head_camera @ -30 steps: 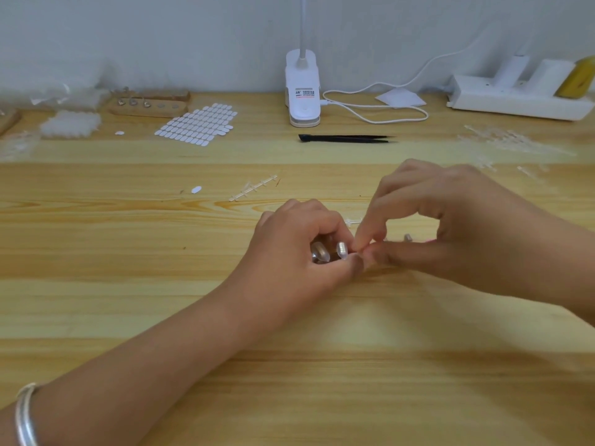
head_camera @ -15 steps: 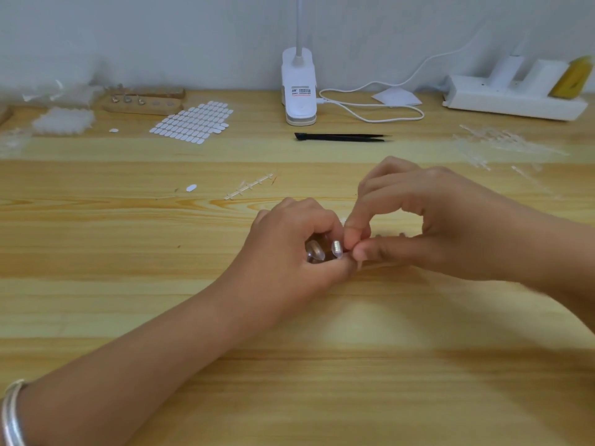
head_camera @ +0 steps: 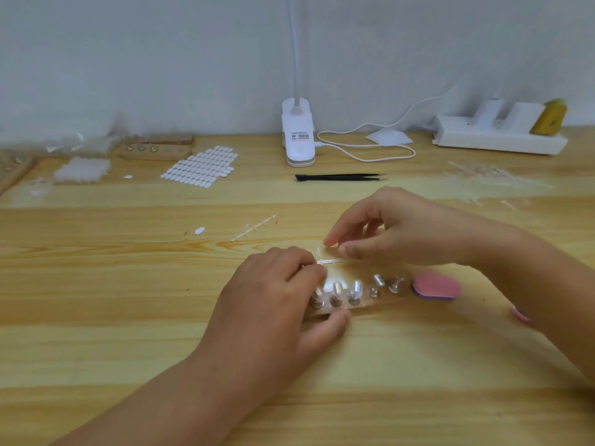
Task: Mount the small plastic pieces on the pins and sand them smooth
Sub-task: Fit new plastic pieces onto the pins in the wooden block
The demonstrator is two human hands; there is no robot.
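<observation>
Clear plastic blurs badly from where I sit. My left hand grips the left end of the pin block, thumb on its front edge and fingers curled over the back. Just past those fingertips lies a thin clear strip. My right hand, beyond the block, seems to pinch the strip's other end between thumb and forefinger. I judge this to be the mounting step. The three pins nearest my left hand look capped; the two towards my right I cannot read. Next I must free a piece and seat it squarely on a bare pin. A pink sanding pad lies below my right wrist, untouched. A second pink thing is half hidden by that forearm.
</observation>
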